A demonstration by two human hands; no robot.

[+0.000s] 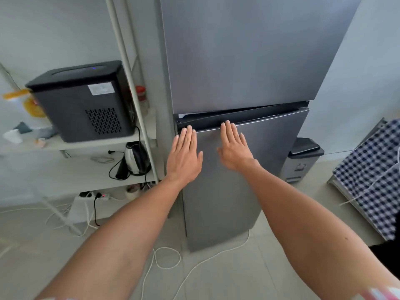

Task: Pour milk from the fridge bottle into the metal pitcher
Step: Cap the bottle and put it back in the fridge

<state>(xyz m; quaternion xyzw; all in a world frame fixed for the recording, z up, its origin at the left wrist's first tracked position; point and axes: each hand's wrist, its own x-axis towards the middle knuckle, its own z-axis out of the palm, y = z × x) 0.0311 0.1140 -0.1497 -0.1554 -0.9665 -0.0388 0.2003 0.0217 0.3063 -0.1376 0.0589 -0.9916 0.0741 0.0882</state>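
Brushed grey metal fills the middle of the view: a tall two-door fridge (242, 61), its long axis upright, its front facing the person. The lower door (227, 191) stands slightly ajar — a dark wedge of gap shows along its top edge, wider toward the left corner. What is inside stays hidden; neither the milk bottle nor the metal pitcher can be made out anywhere.

Both hands lie flat and spread against the upper part of the lower door, holding nothing. The left hand (184, 156) sits near the door's left edge, fingers together and pointing up, tips at the top edge. The right hand (234, 150) lies just beside it, apart from it, fingertips reaching the same edge. Bare forearms run down to the bottom corners of the view.

Left of the fridge stands a white shelf unit (91, 146). A boxy black appliance (84, 100) with a perforated vent sits on its upper shelf; a steel kettle (136, 159) with a black cord sits on the shelf below. White cables (164, 258) loop over the pale tiled floor. A blue-and-white checked cloth (372, 176) is cut off by the right edge — blurred.
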